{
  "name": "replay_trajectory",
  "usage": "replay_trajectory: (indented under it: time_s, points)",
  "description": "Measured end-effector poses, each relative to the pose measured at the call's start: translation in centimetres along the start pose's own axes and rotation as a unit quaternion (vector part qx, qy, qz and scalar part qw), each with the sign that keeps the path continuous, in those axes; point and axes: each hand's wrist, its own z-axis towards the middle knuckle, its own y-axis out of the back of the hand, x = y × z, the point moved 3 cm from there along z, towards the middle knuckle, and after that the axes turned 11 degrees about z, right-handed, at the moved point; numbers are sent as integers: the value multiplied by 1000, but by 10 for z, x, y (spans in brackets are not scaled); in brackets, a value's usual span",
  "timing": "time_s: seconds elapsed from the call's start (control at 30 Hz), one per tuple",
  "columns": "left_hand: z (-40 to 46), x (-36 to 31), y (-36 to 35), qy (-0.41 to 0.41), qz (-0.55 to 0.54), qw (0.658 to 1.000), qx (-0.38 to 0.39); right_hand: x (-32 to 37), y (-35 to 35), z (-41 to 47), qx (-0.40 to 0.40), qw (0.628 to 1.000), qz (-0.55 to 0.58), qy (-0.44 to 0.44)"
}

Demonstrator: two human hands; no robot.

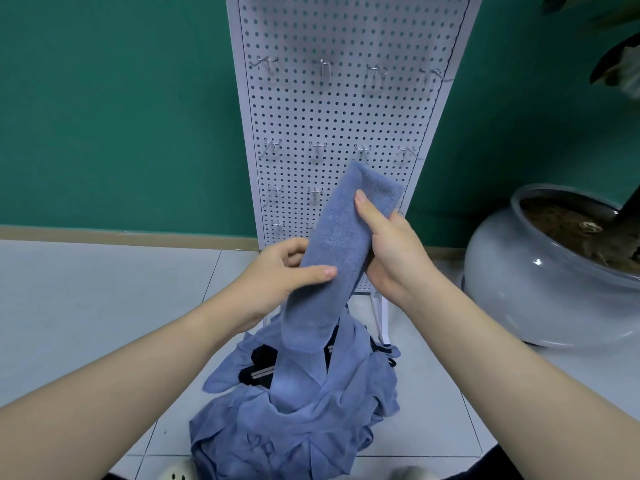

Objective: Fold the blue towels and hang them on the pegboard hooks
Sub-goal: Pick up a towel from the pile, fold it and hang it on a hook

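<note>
A blue towel [332,251], folded into a long narrow strip, slants in the air in front of the white pegboard [346,109]. My left hand [287,268] grips its lower middle from the left, thumb across the front. My right hand [391,244] grips its upper part from the right, thumb lying on the front. Below, a heap of loose blue towels [301,414] lies on the floor over something black. Rows of bare metal hooks [323,69] stick out of the pegboard; the folded strip's top end hides part of the lower rows.
A large grey ceramic pot [540,282] with soil and a plant trunk stands on the floor to the right of the pegboard. The pegboard's thin stand legs [379,317] rest on white floor tiles [104,306]. A green wall is behind.
</note>
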Motion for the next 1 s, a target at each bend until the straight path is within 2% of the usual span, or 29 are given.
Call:
replay_trajectory:
  time_s: [0.17,0.33,0.43,0.53,0.6,0.67,0.73,0.8,0.83,0.87,1.0]
  points:
    - [-2,9,-5,64,15,997,50,-12,16,6,-93,992,33,-83]
    - [-6,2,8,46,-7,998,47,-13,28,13,-85,987,25,-133]
    - [-8,-7,19,22,-22,999,26,-9,37,17,-70,989,-15,-129]
    - [-9,-12,29,0,-19,1000,9,-5,42,16,-73,983,-151,-74]
    - [-9,-17,35,-15,-14,1000,1,-2,41,14,-77,954,-291,21]
    - [-10,-23,38,-26,-22,999,-2,4,35,6,-20,897,-413,157]
    - [-9,-26,39,-33,-38,999,0,4,26,-4,106,814,-511,255]
    - [-9,-28,38,-38,-59,998,6,-4,19,-11,185,726,-589,303]
    - [-9,-29,37,-40,-69,997,13,-9,16,-12,194,710,-600,314]
    - [-10,-30,34,-41,-77,996,22,-12,12,-13,193,710,-596,322]
    - [-11,-33,25,-38,-80,995,41,-15,2,-16,167,740,-551,347]
